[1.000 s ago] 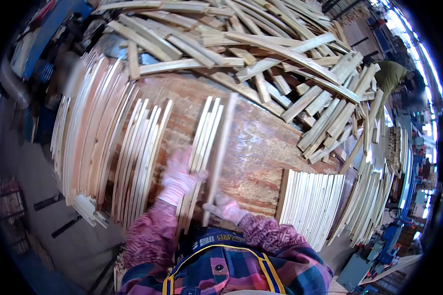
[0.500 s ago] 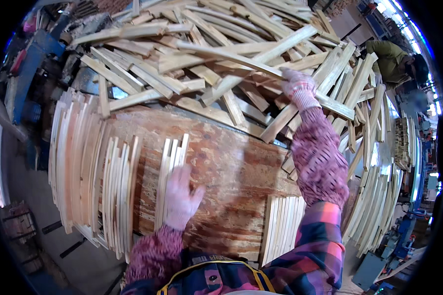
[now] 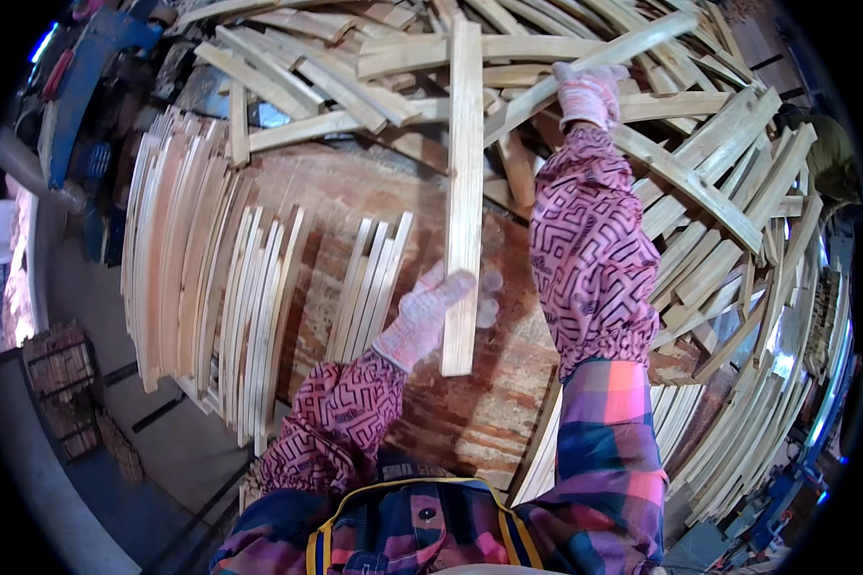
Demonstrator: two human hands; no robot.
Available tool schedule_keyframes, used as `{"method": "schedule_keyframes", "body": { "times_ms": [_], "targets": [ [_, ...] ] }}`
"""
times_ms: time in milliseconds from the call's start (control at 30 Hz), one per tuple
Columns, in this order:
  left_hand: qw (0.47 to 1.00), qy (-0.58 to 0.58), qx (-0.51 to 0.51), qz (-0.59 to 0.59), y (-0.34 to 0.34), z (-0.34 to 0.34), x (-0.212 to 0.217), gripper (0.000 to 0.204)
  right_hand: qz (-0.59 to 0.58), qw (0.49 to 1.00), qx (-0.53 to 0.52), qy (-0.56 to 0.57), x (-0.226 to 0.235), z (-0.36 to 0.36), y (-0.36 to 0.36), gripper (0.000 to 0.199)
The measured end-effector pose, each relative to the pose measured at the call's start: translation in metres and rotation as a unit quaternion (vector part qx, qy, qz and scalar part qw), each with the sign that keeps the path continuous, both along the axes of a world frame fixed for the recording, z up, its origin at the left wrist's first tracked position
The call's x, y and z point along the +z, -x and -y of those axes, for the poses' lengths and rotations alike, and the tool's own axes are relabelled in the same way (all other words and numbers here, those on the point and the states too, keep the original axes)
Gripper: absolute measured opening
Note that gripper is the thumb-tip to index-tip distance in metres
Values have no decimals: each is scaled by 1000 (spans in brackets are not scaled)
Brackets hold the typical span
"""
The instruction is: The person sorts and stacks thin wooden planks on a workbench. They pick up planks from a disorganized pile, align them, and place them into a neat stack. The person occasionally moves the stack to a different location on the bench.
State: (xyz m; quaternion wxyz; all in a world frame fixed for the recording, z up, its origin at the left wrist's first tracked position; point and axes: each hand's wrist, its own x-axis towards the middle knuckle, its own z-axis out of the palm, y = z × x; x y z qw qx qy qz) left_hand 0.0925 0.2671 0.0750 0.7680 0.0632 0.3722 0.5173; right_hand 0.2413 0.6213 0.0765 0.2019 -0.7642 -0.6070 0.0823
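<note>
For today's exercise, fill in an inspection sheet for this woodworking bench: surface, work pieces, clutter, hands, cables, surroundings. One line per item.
Surface: brown board bench, worn, bare in the middle.
Work pieces: long slat held lengthwise over the bench; another slat in the pile gripped at the far side.
Clutter: loose heap of slats at the back; sorted rows on the left; small bundle mid-bench; more rows on the right.
Hands: left hand, gloved, holds the long slat; right hand, gloved, grips the pile slat.
Cables: nothing seen.
Surroundings: grey floor; another person at the right edge.
</note>
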Motion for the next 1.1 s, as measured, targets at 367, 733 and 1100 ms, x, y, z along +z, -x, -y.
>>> {"method": "schedule_keyframes", "body": {
  "times_ms": [367,733,1100],
  "targets": [
    [875,-101,33,-473,28,97,-20,40,-465,869,104,135,-22,276,-50,31],
    [571,-144,-173,-789,9,201,-21,88,-539,806,108,221,-43,367,-26,26],
    [985,36,-88,147,25,137,-50,71,-441,892,63,78,-20,253,-21,43]
  ]
}}
